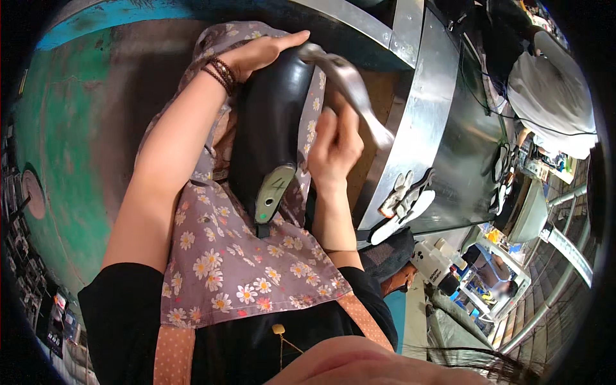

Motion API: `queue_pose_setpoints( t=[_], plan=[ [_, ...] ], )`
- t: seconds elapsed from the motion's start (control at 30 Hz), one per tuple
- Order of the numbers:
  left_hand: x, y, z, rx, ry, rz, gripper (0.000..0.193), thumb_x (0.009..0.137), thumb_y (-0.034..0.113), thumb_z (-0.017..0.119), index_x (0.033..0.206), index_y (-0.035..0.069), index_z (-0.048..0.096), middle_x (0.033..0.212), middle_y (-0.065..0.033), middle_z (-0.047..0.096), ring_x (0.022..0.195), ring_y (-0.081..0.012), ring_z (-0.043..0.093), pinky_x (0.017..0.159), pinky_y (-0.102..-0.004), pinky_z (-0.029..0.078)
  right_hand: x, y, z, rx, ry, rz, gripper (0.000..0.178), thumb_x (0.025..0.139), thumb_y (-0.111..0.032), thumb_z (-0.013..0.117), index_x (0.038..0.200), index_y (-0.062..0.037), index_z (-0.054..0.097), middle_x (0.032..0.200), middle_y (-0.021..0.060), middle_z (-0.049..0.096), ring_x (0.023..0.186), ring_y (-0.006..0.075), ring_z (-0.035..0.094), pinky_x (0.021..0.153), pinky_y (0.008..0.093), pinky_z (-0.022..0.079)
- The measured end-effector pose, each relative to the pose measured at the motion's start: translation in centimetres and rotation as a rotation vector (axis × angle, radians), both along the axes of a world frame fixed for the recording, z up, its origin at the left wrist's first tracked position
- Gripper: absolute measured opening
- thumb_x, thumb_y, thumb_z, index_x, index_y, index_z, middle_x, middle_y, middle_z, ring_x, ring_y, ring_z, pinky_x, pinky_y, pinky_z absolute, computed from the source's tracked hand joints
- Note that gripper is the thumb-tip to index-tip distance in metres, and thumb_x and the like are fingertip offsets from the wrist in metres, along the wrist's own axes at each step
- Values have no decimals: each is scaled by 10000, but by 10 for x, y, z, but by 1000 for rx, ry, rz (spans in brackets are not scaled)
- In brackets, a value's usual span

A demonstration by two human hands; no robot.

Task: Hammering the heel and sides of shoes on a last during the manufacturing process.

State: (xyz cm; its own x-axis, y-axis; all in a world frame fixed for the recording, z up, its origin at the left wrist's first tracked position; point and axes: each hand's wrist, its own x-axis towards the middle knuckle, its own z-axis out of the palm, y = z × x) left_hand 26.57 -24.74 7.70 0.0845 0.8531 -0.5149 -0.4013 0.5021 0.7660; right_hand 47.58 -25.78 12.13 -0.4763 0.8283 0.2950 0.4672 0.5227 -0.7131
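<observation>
A black shoe upper (273, 109), stretched over a shoe last, lies across my apron-covered lap with its toe pointing away from me. The last's olive-green top (273, 192), with a round hole, shows at the near end. Around the far left of the toe my left hand (256, 56) is closed on the shoe; one digit sticks out past the toe and the others are partly hidden. To the right, my right hand (336, 144) grips a hammer whose long silver head (346, 80) is smeared by motion. One end of the head is at the toe; I cannot tell if it touches.
A metal-edged bench (420, 122) runs along the right, with several pale and dark sole-shaped pieces (404, 205) on it. Beyond it, a person in a light top (552, 96) is at work. A white bottle-like container (433, 260) stands at lower right. Green floor (70, 141) lies left.
</observation>
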Motion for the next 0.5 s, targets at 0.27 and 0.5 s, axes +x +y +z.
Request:
queue_pose_setpoints(
  t=[0.27, 0.5],
  plan=[
    [2, 3, -25, 144, 229, 7, 636, 932, 571, 468, 1331, 82, 549, 1433, -101, 445, 1337, -191, 358, 1116, -362, 234, -5, 0, 7, 198, 55, 125, 269, 910, -7, 543, 1170, 45, 590, 780, 145, 630, 657, 168, 594, 629, 284, 482],
    [-2, 5, -18, -22, -190, -49, 550, 931, 535, 503, 1175, 63, 644, 1217, -119, 619, 1087, -177, 596, 911, -290, 479, 5, 10, -2, 62, 46, 18, 222, 891, -55, 606, 1089, 45, 619, 843, 224, 662, 697, 323, 680, 640, 356, 521]
  ],
)
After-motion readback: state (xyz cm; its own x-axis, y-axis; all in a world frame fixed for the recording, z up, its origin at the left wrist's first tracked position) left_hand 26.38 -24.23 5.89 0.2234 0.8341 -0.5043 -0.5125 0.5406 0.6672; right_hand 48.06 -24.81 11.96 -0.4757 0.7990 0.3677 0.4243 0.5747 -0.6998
